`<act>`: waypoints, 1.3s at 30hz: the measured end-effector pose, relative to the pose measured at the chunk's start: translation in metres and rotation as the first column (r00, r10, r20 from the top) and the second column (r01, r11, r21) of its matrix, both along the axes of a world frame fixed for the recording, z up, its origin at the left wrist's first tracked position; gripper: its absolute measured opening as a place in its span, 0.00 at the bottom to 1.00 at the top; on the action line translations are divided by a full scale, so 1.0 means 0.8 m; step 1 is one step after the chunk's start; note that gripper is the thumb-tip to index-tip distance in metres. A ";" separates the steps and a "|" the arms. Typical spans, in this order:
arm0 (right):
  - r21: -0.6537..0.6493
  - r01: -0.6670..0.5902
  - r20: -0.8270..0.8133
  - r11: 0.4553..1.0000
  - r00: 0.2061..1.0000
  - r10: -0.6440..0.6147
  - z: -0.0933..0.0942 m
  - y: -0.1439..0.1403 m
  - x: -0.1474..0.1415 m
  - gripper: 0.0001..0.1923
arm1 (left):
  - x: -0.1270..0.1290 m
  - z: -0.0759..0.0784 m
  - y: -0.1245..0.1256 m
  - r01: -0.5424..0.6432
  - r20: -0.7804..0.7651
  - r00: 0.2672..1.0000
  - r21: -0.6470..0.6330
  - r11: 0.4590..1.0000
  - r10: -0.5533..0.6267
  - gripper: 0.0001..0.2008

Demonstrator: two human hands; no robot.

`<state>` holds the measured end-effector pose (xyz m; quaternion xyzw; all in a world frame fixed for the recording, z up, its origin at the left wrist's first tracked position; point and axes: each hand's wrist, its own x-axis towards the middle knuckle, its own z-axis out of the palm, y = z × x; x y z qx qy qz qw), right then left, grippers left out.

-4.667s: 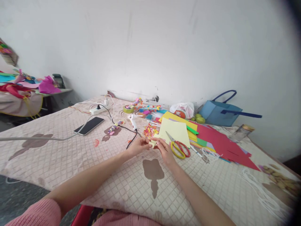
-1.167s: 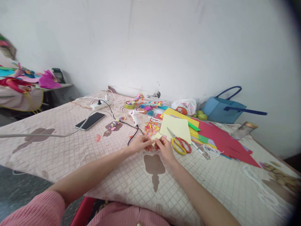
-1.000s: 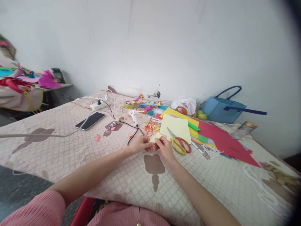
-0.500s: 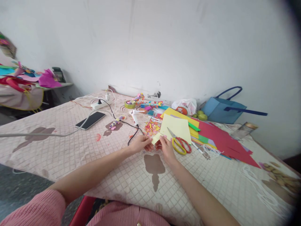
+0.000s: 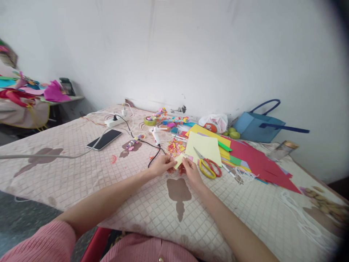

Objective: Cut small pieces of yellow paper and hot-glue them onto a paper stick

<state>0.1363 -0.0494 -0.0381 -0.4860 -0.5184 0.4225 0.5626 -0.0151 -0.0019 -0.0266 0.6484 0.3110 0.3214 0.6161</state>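
Observation:
A small piece of pale yellow paper (image 5: 178,160) is pinched between my two hands, just above the table's patterned cloth. My left hand (image 5: 163,165) grips its left side, thumb on top. On its right side, my right hand (image 5: 190,169) holds it between thumb and fingers. Beside my right hand lie scissors (image 5: 209,168) with one red and one yellow handle, partly on a pale yellow sheet (image 5: 203,145). Beyond the hands is a heap of small coloured paper scraps (image 5: 175,147). A white glue gun (image 5: 156,136) rests behind my left hand.
A phone (image 5: 104,139) and a power strip (image 5: 117,121) with cables lie to the left. Red sheets (image 5: 269,167), white string (image 5: 244,173), a glass jar (image 5: 283,150) and a blue bag (image 5: 259,127) are on the right. A decorated coloured stick (image 5: 135,141) lies near the glue gun.
My right hand has shifted slightly left, closer to my left hand, and its fingers now cover more of the yellow paper piece. Everything on the table stays in place.

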 end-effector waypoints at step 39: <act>0.005 -0.029 0.047 1.000 0.998 0.029 -0.004 0.002 0.004 0.13 | 0.001 -0.002 -0.002 0.041 -0.081 0.996 0.099 0.994 -0.033 0.22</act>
